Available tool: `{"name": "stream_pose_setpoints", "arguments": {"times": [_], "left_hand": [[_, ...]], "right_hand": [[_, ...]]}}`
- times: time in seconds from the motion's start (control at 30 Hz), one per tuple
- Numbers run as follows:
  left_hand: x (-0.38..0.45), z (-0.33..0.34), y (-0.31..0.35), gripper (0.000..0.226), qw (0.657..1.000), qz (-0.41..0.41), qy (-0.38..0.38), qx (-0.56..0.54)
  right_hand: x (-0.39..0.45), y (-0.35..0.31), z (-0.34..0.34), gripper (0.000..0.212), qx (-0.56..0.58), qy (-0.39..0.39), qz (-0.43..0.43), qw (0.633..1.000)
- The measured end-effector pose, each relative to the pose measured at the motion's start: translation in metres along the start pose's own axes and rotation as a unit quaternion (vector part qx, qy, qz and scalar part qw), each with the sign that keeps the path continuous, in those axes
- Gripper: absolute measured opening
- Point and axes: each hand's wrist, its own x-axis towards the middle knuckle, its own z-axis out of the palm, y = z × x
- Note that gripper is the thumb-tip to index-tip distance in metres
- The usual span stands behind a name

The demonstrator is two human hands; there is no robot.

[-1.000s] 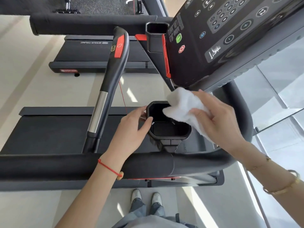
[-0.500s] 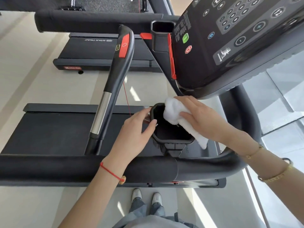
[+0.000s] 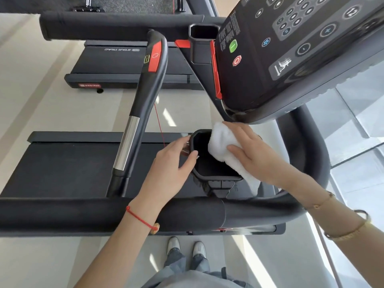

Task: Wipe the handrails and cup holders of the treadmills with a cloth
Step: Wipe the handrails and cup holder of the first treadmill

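Wiping a cup holder (image 3: 216,161) with a white cloth (image 3: 223,147), bunched over the holder's right rim and far edge, tail trailing down the outside toward the front. Soft, light and limp by the look of it; likely to fold into the cavity wherever pushed, so best held bunched under the palm, not by a corner. Right hand (image 3: 255,154) flat on top, fingers fairly straight and close together, pressing the cloth down onto the rim. Left hand (image 3: 174,161) curled round the holder's left wall, thumb at the rim, steadying it. Holder rigid black plastic, open at the top, mounted just behind the padded front handrail (image 3: 83,213). Side rail (image 3: 143,104) with steel band rising to the left. Console (image 3: 291,50) overhanging just above the cloth. Second holder (image 3: 202,38) farther off, beside the console.
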Motion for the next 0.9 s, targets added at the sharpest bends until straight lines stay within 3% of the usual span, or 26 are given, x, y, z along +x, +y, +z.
{"name": "stream_pose_setpoints", "arguments": {"times": [0.13,0.37,0.47,0.53,0.67,0.9], "left_hand": [[0.000,0.000,0.000,0.046,1.000,0.003,0.004,0.005],[0.000,0.000,0.001,0.041,1.000,0.002,0.006,0.007],[0.001,0.000,0.002,0.041,1.000,0.003,0.007,0.004],[0.001,0.000,0.003,0.041,1.000,0.004,0.008,0.005],[0.001,0.000,0.003,0.038,1.000,0.004,0.012,0.008],[0.000,-0.001,0.005,0.035,1.000,-0.006,0.016,0.015]], "right_hand": [[-0.005,-0.003,0.006,0.058,0.046,-0.004,0.104,0.994],[-0.009,-0.010,0.016,0.053,0.066,0.040,0.152,0.985],[-0.037,-0.009,0.026,0.022,0.097,0.032,0.194,0.976],[-0.029,-0.008,0.023,0.020,0.111,0.008,0.218,0.970],[0.009,-0.010,0.009,0.045,0.060,-0.003,0.211,0.976],[-0.037,-0.020,0.020,0.059,0.031,0.061,0.136,0.988]]}}
